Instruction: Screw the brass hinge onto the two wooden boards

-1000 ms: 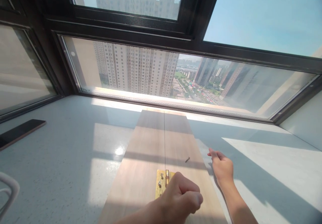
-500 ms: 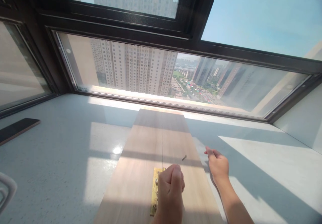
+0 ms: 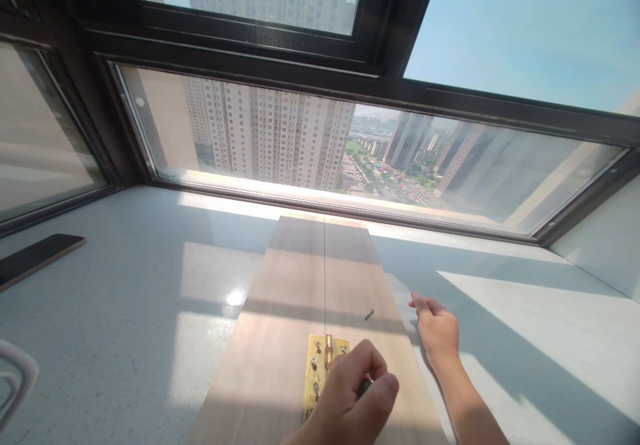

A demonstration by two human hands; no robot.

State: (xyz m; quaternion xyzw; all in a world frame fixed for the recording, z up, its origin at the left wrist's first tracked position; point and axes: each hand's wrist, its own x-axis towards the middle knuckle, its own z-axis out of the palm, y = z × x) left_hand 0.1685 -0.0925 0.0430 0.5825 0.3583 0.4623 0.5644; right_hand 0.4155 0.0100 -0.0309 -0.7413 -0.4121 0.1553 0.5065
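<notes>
My left hand (image 3: 353, 391) is closed in a fist over a brass hinge (image 3: 313, 365) and grips a screwdriver (image 3: 364, 387); only a dark bit of its handle shows, and its tip is hidden. The hinge lies across the seam between two pale wooden boards (image 3: 280, 298), with several screws in its left leaf. Its right leaf is mostly under my hand. One loose screw (image 3: 369, 314) rests on the right board. Beside that board's right edge, my right hand (image 3: 439, 328) is closed, fingertips pinched together; whatever they hold, if anything, is too small to make out.
The boards lie on a white speckled sill (image 3: 135, 285) and reach toward the dark window frame (image 3: 350, 208). A dark flat phone (image 3: 40, 258) lies at the left. A white curved object (image 3: 23, 371) shows at the lower left edge. Sunlight and shadow bands cross the sill.
My left fist has twisted, its thumb side swinging to the right, so more of the hinge and the dark handle show. My right hand has stayed in place, and the view has shifted slightly.
</notes>
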